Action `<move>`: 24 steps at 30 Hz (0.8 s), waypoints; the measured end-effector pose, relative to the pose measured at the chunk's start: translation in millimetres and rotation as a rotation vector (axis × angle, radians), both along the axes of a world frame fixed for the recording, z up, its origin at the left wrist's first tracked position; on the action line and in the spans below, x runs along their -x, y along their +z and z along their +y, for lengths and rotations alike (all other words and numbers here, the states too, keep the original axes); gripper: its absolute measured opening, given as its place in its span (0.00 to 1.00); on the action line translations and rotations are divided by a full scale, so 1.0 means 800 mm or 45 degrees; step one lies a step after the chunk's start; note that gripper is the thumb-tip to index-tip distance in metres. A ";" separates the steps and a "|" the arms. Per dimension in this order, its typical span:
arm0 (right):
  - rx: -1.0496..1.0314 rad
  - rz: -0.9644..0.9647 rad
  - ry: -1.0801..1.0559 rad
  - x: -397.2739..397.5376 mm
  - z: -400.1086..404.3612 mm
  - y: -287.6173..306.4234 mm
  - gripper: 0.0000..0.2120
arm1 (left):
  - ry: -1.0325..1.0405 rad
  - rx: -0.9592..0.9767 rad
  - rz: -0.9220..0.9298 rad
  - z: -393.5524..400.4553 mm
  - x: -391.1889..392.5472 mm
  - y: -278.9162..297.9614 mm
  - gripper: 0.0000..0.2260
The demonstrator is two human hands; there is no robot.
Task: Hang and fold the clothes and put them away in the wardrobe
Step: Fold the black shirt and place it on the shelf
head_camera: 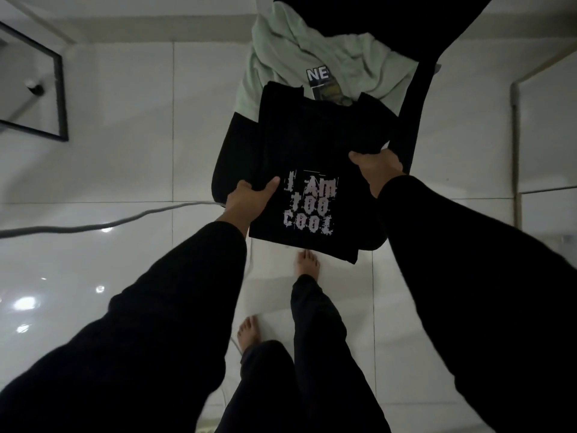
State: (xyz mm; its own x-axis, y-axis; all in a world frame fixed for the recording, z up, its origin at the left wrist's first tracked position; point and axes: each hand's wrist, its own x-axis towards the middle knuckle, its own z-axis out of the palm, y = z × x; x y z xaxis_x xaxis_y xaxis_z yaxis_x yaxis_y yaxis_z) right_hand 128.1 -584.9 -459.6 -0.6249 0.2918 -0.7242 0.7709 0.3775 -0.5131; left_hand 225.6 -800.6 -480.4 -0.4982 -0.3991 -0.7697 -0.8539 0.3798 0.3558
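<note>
A: While the folded black cotton t-shirt with the white "I AM TOO COOL" print [307, 170] is held up over the black chair [231, 157], each side edge is pinched by one hand: left hand [249, 198] with thumb on top, right hand [379, 168] the same. Fingers underneath are hidden.

B: Noted. Risks?

A: The fold could be lost if one grip is loosened, since the lower corner already hangs free. A trip could be caused by the grey cable [93, 226] lying on the white tiled floor [125, 120] near the bare feet.

B: Counts?

A: One black shirt is held. One crumpled pale green t-shirt [296, 48] is seen on the chair behind it. Two hands, two feet, one cable. A dark garment at the top edge cannot be identified. No wardrobe can be confirmed.
</note>
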 end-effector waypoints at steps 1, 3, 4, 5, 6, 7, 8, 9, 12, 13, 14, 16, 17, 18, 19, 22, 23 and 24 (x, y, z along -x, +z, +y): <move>-0.025 0.036 -0.009 -0.003 -0.004 0.005 0.39 | -0.017 -0.012 -0.030 -0.002 -0.005 -0.001 0.38; -0.015 0.108 -0.059 -0.007 -0.012 0.012 0.32 | -0.053 -0.030 -0.084 -0.004 -0.016 -0.005 0.40; 0.003 0.118 -0.063 -0.009 -0.014 0.012 0.28 | -0.082 -0.036 -0.114 -0.006 -0.023 -0.006 0.40; 0.018 0.121 -0.069 -0.010 -0.016 0.013 0.25 | -0.120 -0.055 -0.151 -0.006 -0.030 -0.008 0.39; 0.043 0.124 -0.071 -0.012 -0.017 0.015 0.23 | -0.165 -0.089 -0.190 -0.007 -0.037 -0.010 0.37; 0.073 0.120 -0.086 -0.013 -0.020 0.020 0.22 | -0.213 -0.134 -0.219 -0.007 -0.043 -0.012 0.34; 0.102 0.109 -0.101 -0.014 -0.021 0.023 0.21 | -0.253 -0.184 -0.234 -0.007 -0.049 -0.012 0.31; 0.125 0.101 -0.114 -0.014 -0.023 0.028 0.21 | -0.268 -0.221 -0.238 -0.006 -0.052 -0.010 0.28; 0.180 0.013 -0.070 -0.017 -0.028 0.047 0.20 | -0.062 -0.373 -0.223 -0.005 -0.058 0.001 0.23; 0.211 -0.011 -0.068 -0.018 -0.030 0.052 0.20 | 0.033 -0.447 -0.200 -0.005 -0.059 0.005 0.21; 0.223 -0.021 -0.059 -0.018 -0.031 0.057 0.20 | 0.118 -0.522 -0.176 -0.005 -0.061 0.011 0.20; 0.213 -0.025 -0.052 -0.020 -0.035 0.070 0.22 | 0.283 -0.671 -0.121 -0.008 -0.065 0.023 0.18; 0.223 -0.021 -0.067 -0.021 -0.037 0.079 0.22 | 0.360 -0.736 -0.092 -0.010 -0.068 0.031 0.16; 0.231 -0.007 -0.082 -0.023 -0.038 0.086 0.23 | 0.428 -0.798 -0.063 -0.013 -0.071 0.040 0.14; 0.242 0.016 -0.097 -0.025 -0.040 0.095 0.23 | 0.497 -0.859 -0.033 -0.015 -0.075 0.051 0.13; 0.304 0.099 -0.163 -0.036 -0.043 0.130 0.22 | 0.675 -1.035 0.106 -0.024 -0.083 0.090 0.15; 0.338 0.125 -0.196 -0.041 -0.044 0.144 0.22 | 0.730 -1.112 0.169 -0.027 -0.085 0.104 0.16; 0.376 0.148 -0.233 -0.046 -0.043 0.159 0.23 | 0.786 -1.196 0.234 -0.029 -0.087 0.120 0.17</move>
State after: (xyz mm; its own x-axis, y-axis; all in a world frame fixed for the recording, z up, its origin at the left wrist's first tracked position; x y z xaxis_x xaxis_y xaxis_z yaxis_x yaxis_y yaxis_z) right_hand 165.2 -619.5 -332.6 -0.6647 0.1951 -0.7211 0.7421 0.0608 -0.6676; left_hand 294.8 -824.0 -384.3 -0.5529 0.0804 -0.8294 -0.7081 -0.5700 0.4168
